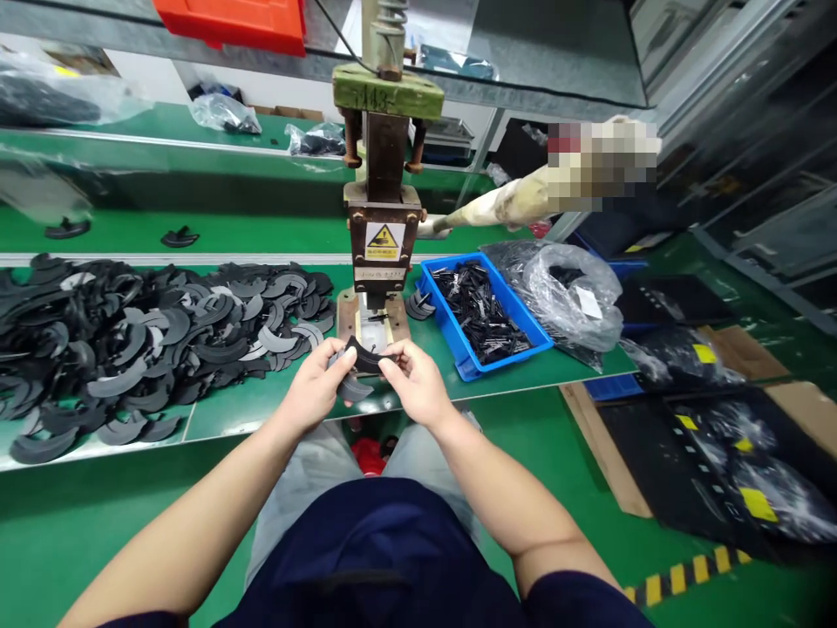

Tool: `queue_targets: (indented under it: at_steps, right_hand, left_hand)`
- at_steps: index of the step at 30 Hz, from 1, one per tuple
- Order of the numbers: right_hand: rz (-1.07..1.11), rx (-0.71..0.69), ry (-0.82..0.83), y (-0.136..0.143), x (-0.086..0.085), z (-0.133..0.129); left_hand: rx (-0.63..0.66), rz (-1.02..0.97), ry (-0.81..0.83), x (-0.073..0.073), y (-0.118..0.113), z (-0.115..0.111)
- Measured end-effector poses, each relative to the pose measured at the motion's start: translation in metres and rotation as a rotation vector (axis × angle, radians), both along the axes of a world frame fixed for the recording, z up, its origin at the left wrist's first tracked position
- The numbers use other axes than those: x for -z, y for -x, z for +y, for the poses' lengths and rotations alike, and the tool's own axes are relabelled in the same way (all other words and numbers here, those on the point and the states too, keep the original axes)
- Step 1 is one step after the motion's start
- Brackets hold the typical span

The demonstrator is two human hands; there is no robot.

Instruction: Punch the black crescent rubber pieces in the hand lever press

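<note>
In front of the press [383, 227], my left hand [320, 384] grips a curved black piece [367, 359] between thumb and fingers. A second curved grey piece [355, 389] hangs under that hand, against its fingers. My right hand [415, 379] pinches the other end of the black piece. Both hands are close together at the front edge of the press base [345, 318]. A small dark part [377, 317] lies on the base below the press head.
A large pile of curved black pieces [150, 340] covers the bench's left. Right of the press stands a blue tray [467, 366] of small black parts, beside a plastic bag [572, 292]. The press's long handle [516, 202] extends to the upper right. Open cartons [605, 449] stand at the right.
</note>
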State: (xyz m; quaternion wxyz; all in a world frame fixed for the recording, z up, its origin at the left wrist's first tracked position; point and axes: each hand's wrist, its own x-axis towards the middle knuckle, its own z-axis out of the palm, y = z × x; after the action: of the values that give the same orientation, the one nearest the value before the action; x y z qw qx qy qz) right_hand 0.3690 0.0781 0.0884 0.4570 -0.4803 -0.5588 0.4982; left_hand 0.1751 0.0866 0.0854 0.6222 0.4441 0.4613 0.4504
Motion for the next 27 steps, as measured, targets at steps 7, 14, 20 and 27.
queue_targets:
  at_steps: [7,14,20,27]
  right_hand:
    - [0.077,0.029,0.087,0.000,0.011,-0.004]
    - [0.051,-0.018,0.119,0.015,0.014,-0.020]
    - [0.028,-0.177,0.171,0.035,0.027,-0.026]
    - [-0.120,-0.247,0.069,0.033,0.008,-0.007]
  left_hand:
    - [-0.026,-0.025,0.018,0.008,-0.007,-0.002]
    - [-0.206,0.245,-0.183,0.014,-0.008,0.002]
    - [-0.287,0.168,-0.113,0.030,-0.007,0.002]
    - [-0.296,-0.350,0.239,0.028,-0.003,-0.004]
